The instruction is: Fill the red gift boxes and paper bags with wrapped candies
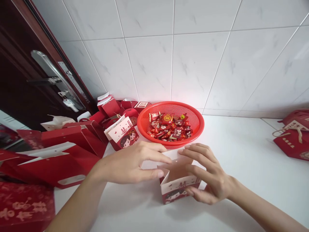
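A small red and white paper box (pixel 180 187) with cartoon faces on its front stands on the white table, its top open and its inside bare. On its left side is my left hand (pixel 135 162), fingers spread, with the thumb and fingertips at the box's upper edges. My right hand (pixel 209 175) lies over the right side, fingers apart, the thumb near the front panel. Just behind the box, a red mesh basket (pixel 200 124) holds several wrapped candies (pixel 167 127).
Several red boxes (pixel 72 138) and a cartoon-printed box (pixel 124 133) crowd the left side. A red box with a cord (pixel 293 138) sits at the far right. Behind are a tiled wall (pixel 147 64) and a dark door (pixel 21 64) with keys.
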A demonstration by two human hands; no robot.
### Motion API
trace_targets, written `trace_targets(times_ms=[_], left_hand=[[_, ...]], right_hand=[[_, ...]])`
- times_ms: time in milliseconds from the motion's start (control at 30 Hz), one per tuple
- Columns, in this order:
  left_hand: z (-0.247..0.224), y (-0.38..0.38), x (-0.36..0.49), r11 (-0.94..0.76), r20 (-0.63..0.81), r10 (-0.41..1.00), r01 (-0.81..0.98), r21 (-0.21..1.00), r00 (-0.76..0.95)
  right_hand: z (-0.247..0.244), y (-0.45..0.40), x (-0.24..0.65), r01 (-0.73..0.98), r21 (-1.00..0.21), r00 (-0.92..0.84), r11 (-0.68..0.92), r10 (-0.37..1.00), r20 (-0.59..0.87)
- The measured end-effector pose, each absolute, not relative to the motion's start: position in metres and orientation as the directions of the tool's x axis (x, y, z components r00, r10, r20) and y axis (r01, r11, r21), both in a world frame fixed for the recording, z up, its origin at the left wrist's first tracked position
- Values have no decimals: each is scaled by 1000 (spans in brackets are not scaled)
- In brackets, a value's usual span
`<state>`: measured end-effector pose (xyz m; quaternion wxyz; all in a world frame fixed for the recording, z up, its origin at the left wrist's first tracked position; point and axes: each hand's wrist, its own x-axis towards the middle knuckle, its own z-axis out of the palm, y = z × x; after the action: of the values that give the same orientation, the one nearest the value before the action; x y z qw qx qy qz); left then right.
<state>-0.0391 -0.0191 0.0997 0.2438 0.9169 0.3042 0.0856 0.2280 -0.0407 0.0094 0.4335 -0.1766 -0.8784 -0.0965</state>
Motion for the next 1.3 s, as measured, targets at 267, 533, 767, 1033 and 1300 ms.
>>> trace_targets(times_ms=[267, 533, 767, 1033, 1300], left_hand=[[93, -2, -33, -710, 146, 543, 360, 605, 827], [89, 22, -24, -675, 222, 604, 343, 653, 765], [93, 23, -36, -654, 166, 584, 340, 676, 795], [91, 46, -37, -564, 213, 713, 367, 739, 668], [63, 126, -21, -433, -75, 841, 750, 500, 536]], right_hand=[[7, -45, 224, 436, 32, -532, 899, 229, 815], [7, -41, 224, 513, 31, -514, 858, 277, 812], [11, -40, 234, 514, 34, -434, 857, 226, 872], [5, -5, 252, 594, -368, -169, 715, 558, 812], [-36, 17, 251, 677, -221, -322, 702, 552, 769]])
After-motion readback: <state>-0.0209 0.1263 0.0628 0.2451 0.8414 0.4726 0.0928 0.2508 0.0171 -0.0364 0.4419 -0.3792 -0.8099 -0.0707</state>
